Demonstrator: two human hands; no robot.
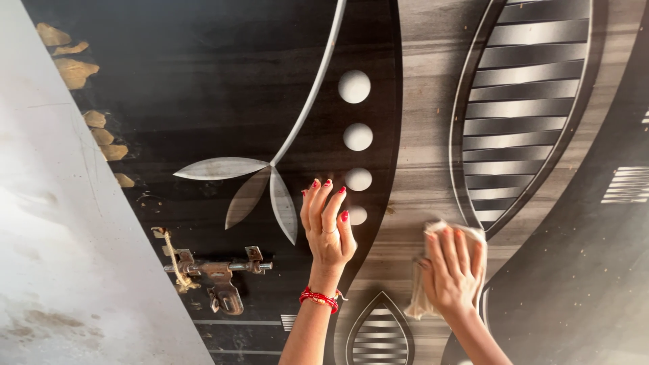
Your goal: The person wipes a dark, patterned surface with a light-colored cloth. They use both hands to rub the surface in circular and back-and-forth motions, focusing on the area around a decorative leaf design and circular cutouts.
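Two hands are up on the door (223, 88), and I see both of them from below, because the head camera is tilted and the whole door looks slanted. The left hand (329, 226) lies flat on the dark panel with its fingers spread and straight; it holds nothing, and I judge it only leans there to keep the body steady. It has red nail polish, a thin ring, and a red thread bracelet (319, 298) at the wrist. Its fingertips reach just beside the lowest of the four white round dots (357, 215) printed in a column. The right hand (451, 270) presses a pale cloth (433, 267) against the lighter, wood-grain band of the door; the palm and fingers cover most of the cloth, so only its upper edge and a crumpled lower corner show. The cloth is held flat under the hand, not gripped in a fist, which suits rubbing a flat surface. It sits just below the big leaf-shaped striped ornament (524, 108). Lower on the left, well apart from both hands, is a rusty sliding bolt latch (220, 269) with a piece of string (177, 260) tied on it. A whitish wall (61, 236) borders the door there.
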